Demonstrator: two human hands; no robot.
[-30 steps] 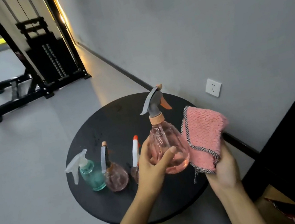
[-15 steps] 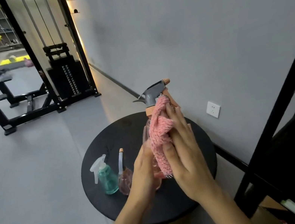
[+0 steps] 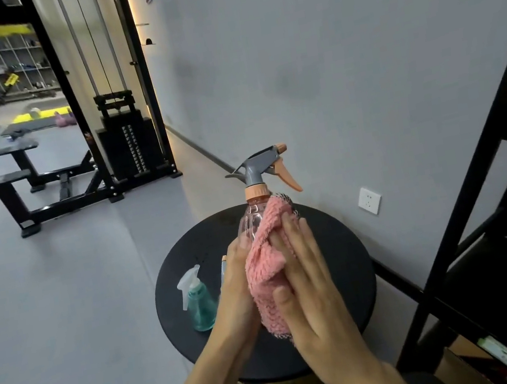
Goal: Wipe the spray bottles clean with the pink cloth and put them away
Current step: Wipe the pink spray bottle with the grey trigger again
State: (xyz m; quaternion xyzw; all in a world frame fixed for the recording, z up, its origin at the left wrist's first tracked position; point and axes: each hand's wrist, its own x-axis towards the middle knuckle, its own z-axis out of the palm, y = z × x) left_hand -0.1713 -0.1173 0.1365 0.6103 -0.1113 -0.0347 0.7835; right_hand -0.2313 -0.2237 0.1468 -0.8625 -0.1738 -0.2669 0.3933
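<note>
The pink spray bottle is held upright over the round black desk. Its base is hidden by the hands and the cloth, so it cannot be told whether it is lifted clear.

It is judged to be light, thin-walled plastic, stiff enough to be rubbed. The surface is smooth and probably slippery, more so if damp. The bulbous body is best taken round its widest part, or at the narrow neck under the orange collar. The trigger is better left untouched, since it could be squeezed by mistake. No liquid level can be made out.

The body is clear pink and ribbed at the shoulder. It is topped by a grey spray head with an orange nozzle tip and trigger.

The body is gripped from the left by the left hand. The pink cloth, soft and fluffy with a dark stitched edge, is pressed against the right side of the bottle by the right hand, whose fingers lie nearly straight.

A teal spray bottle stands on the desk just beside the left hand. A black rack is seen at the right.
</note>
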